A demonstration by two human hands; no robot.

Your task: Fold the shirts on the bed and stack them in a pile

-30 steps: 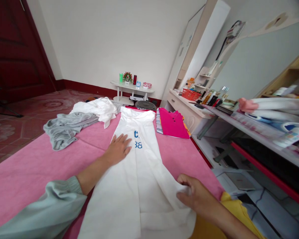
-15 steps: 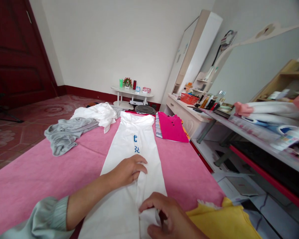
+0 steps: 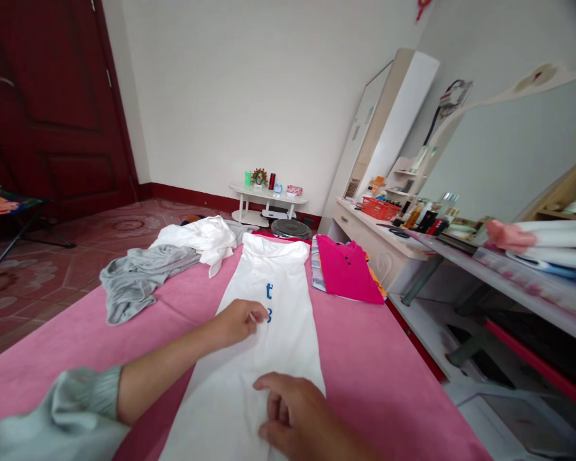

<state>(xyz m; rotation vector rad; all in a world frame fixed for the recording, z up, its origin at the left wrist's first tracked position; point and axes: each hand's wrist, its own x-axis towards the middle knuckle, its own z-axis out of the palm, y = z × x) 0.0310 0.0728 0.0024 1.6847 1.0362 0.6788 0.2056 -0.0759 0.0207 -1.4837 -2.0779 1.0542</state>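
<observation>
A white shirt (image 3: 278,307) with blue print lies folded into a long narrow strip on the pink sheet (image 3: 369,358). My left hand (image 3: 237,320) rests on the strip's left side beside the print, fingers curled and pinching the cloth. My right hand (image 3: 297,419) lies low on the near part of the shirt, fingers bent, pressing on the fabric.
A grey garment (image 3: 139,278) and a crumpled white garment (image 3: 204,237) lie at the far left of the sheet. A folded pink shirt (image 3: 348,275) tops a small stack at the far right. Beyond stand a white side table (image 3: 269,198), a dresser (image 3: 388,243) with bottles, and a shelf with folded clothes.
The shirt's right side has been folded over to the middle, which narrowed it. My right hand came in from the right edge to the centre; my left hand slid nearer and curled.
</observation>
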